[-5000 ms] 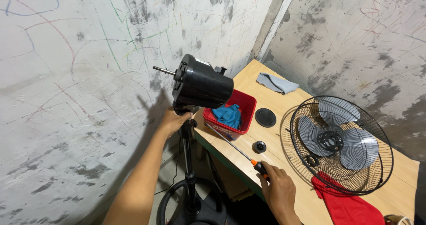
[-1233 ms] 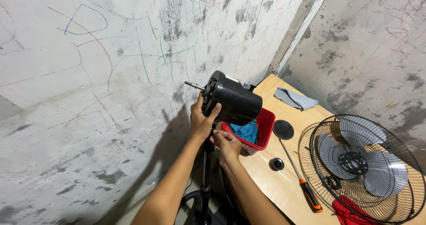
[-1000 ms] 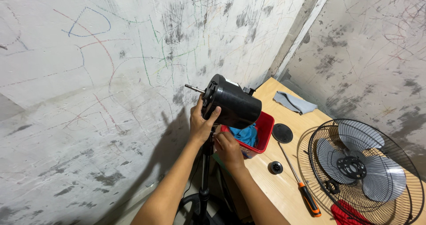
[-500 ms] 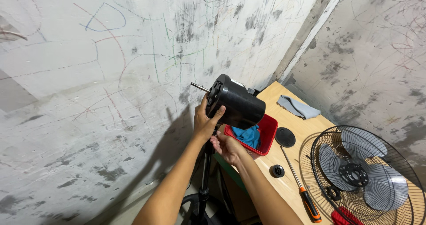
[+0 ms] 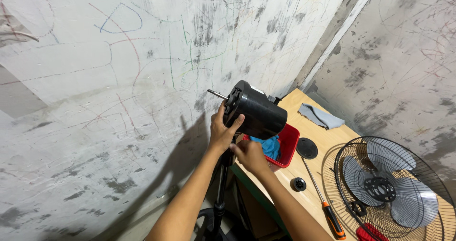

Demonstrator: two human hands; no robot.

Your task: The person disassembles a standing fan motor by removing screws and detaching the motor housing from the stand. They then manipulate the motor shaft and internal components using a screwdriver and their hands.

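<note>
A black fan motor housing [image 5: 256, 113] with a bare metal shaft [image 5: 216, 94] sits on top of a black stand pole [image 5: 221, 184]. My left hand [image 5: 223, 129] grips the front underside of the housing. Just below it, at the neck where motor meets pole, my right hand [image 5: 250, 155] has its fingers closed; what it pinches is hidden. A screwdriver [image 5: 323, 199] with an orange and black handle lies loose on the wooden table [image 5: 311, 196].
A red tray [image 5: 286, 148] with a blue cloth [image 5: 271, 147] stands behind the motor. On the table lie a black round cap [image 5: 307, 148], a small black knob [image 5: 298, 184], a grey cloth [image 5: 321, 115], a fan cage with blades [image 5: 392, 189] and a red cloth [image 5: 368, 233]. Scribbled walls meet in a corner.
Five seconds ago my right hand held the screwdriver on the table; now the screwdriver lies there and that hand is up at the motor's neck. My view has shifted slightly.
</note>
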